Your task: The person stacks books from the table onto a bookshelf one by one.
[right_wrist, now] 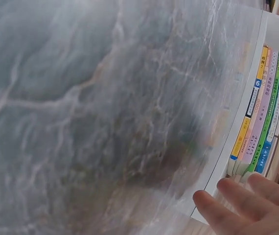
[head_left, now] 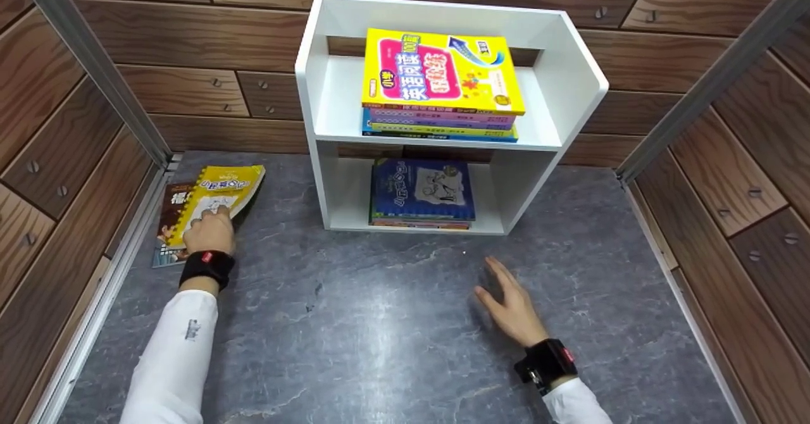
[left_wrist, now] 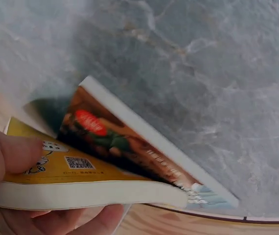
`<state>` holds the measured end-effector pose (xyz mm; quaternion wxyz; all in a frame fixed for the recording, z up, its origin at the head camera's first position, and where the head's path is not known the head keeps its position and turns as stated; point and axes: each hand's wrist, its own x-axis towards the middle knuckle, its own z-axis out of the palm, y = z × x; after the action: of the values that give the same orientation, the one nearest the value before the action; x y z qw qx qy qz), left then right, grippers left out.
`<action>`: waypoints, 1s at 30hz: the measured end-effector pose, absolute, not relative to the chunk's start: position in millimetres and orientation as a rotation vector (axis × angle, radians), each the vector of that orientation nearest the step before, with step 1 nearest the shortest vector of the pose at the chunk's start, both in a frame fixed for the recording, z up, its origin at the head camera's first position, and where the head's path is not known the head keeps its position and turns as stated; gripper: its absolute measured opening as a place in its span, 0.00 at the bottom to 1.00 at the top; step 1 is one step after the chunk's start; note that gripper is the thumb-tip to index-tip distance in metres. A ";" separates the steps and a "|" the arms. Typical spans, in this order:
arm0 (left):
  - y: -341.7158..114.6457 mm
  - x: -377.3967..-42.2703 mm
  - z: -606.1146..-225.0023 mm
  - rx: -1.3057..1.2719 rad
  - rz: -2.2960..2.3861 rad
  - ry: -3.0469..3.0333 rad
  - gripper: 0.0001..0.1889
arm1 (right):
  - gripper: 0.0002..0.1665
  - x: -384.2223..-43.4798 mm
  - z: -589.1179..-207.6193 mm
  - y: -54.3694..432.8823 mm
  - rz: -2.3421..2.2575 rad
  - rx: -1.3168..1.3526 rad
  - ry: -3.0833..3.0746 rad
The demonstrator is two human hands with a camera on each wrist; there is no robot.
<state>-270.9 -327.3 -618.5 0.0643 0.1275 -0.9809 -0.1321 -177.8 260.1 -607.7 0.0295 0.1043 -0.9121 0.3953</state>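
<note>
At the left side of the floor, my left hand point(head_left: 212, 233) grips a yellow paperback book point(head_left: 229, 176) by its near part. In the left wrist view the thumb lies on one cover of the yellow book point(left_wrist: 93, 195), beside a QR code, and the fingers curl around the other side. Its far end is raised. Underneath lies a brown book point(head_left: 172, 204), partly covered, with a blue-grey cover edge point(head_left: 166, 257) showing below it. My right hand point(head_left: 516, 313) hovers over the grey surface before the shelf, fingers extended, holding nothing.
A white two-tier shelf point(head_left: 544, 149) stands at the back centre. Its top tier carries a stack of books point(head_left: 443, 76) with a yellow cover uppermost; the lower tier carries a stack under a blue book point(head_left: 423, 190). Wood-patterned walls point(head_left: 753, 158) enclose the grey surface point(head_left: 354, 323).
</note>
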 end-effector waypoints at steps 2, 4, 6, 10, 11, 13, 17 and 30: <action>-321.1 -260.7 -595.2 0.391 -0.459 -2.957 0.16 | 0.40 -177.5 -606.5 260.3 1.225 0.324 -2.811; -312.8 -248.5 -569.2 0.409 -0.516 -2.941 0.17 | 0.40 -177.2 -605.1 260.5 1.231 0.326 -2.809; -310.4 -242.0 -558.0 0.419 -0.554 -2.892 0.17 | 0.40 -176.6 -604.2 260.8 1.237 0.324 -2.806; -307.4 -230.3 -547.6 0.427 -0.622 -2.798 0.16 | 0.40 -175.6 -604.6 261.2 1.243 0.321 -2.800; -306.6 -227.0 -547.1 0.422 -0.638 -2.777 0.16 | 0.40 -175.3 -605.0 261.1 1.243 0.321 -2.800; -303.9 -219.3 -547.6 0.405 -0.664 -2.746 0.16 | 0.40 -175.1 -606.0 260.9 1.241 0.328 -2.798; -293.8 -200.3 -550.0 0.378 -0.695 -2.710 0.18 | 0.39 -174.7 -607.4 259.9 1.239 0.346 -2.792; -253.0 -139.5 -551.8 0.199 -0.807 -2.494 0.18 | 0.39 -170.7 -608.9 256.1 1.269 0.359 -2.783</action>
<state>-139.5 -253.0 -551.8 0.2537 0.0732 -0.9177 -0.2969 -170.7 256.1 -608.9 0.0310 0.1166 -0.9032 0.4120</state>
